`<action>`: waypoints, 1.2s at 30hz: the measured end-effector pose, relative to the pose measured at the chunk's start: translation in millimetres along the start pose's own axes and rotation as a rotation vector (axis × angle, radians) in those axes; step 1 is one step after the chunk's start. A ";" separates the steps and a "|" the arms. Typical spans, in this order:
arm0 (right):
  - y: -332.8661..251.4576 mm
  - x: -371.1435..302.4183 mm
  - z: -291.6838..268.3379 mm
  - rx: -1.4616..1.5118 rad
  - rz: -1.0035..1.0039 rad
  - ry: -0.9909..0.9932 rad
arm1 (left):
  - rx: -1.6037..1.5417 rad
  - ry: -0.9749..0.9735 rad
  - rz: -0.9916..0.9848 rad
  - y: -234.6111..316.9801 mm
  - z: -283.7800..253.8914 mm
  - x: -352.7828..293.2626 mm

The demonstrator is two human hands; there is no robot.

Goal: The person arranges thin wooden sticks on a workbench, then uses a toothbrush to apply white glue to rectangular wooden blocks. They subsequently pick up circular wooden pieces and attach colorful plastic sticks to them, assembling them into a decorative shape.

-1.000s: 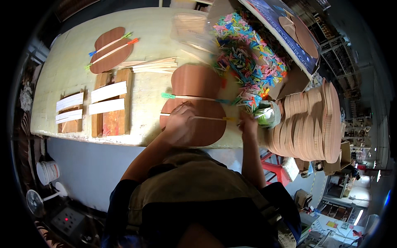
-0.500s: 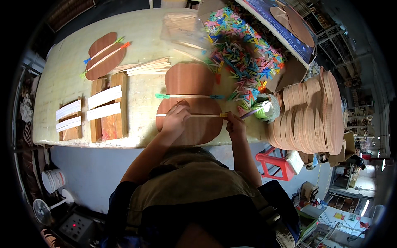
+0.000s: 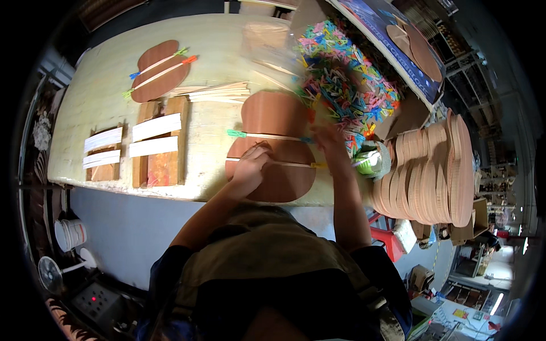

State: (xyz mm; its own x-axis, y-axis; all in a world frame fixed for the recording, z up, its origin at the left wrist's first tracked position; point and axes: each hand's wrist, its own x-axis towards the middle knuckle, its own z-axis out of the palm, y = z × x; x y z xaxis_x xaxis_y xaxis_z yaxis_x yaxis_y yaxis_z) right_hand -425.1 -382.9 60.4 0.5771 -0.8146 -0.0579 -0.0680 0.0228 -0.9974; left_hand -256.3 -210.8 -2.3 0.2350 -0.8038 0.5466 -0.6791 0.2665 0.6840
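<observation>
In front of me lies a brown ukulele-shaped wooden panel (image 3: 284,184). Two thin pale wooden strips cross it. The upper strip (image 3: 273,136) has a green clothespin (image 3: 236,133) at its left end and a blue clothespin (image 3: 307,140) at its right. A yellow clothespin (image 3: 318,165) sits at the right end of the lower strip (image 3: 293,164). My left hand (image 3: 250,169), fingers bent together, holds the lower strip against the panel near its middle. My right hand (image 3: 330,139), smeared by motion, is just right of the panel, close to the heap of colourful clothespins (image 3: 347,85); its fingers are unclear.
Far left lies another panel (image 3: 165,59) with clipped strips. Wooden blocks (image 3: 159,162) bearing white strips stand at left; loose pale strips (image 3: 219,91) lie behind them. At right are a green-and-white container (image 3: 372,162), a stack of shaped panels (image 3: 424,173) and a red stool (image 3: 387,241).
My right hand has left the yellow clothespin on the lower strip and moved up toward the clothespin heap. My left hand stays on the panel. The whole view has shifted slightly.
</observation>
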 end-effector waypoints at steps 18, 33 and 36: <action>-7.6 77.7 198.2 -1.050 -0.763 -0.667 | -0.013 -0.032 -0.089 -16.9 9.3 -16.5; 15.8 94.6 129.0 -1.013 -0.727 -0.421 | 0.058 0.009 -0.089 -4.1 2.9 -9.9; 22.2 94.9 152.6 -0.505 -0.180 -0.608 | 0.001 0.107 -0.016 -10.2 11.2 -12.5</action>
State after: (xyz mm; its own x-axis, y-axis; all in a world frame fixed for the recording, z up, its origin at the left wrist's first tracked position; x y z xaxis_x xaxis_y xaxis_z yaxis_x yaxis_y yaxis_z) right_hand -247.7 -371.3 26.3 0.9456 -0.3204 -0.0562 -0.2076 -0.4614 -0.8626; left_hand -260.1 -209.5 -21.6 0.3184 -0.7466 0.5841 -0.6757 0.2534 0.6923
